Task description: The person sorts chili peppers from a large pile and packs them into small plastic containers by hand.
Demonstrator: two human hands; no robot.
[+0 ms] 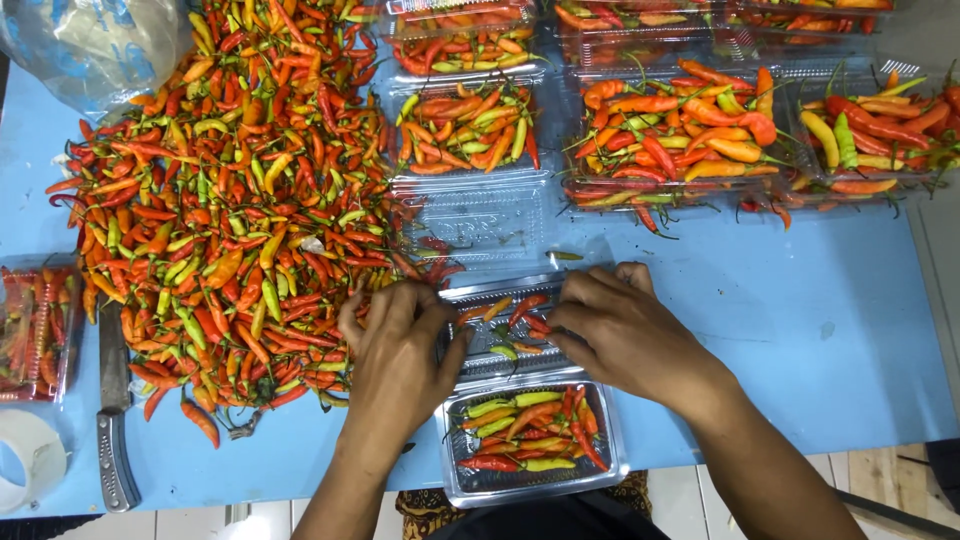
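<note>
Left hand [398,350] and right hand [620,325] rest loose, fingers apart, on open clamshell [500,345]. Thin clear plastic: light, flexible, probably slippery; best pinched at rim. Chillies [520,312] light, bruisable.

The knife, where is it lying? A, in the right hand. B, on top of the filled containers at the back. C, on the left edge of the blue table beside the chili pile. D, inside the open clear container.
C: the knife lies flat on the blue table, left of the chili pile, away from both hands.

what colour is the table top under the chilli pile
Light blue, a plain table top with no pattern; it shows best in the head view, right of the right hand.
</note>
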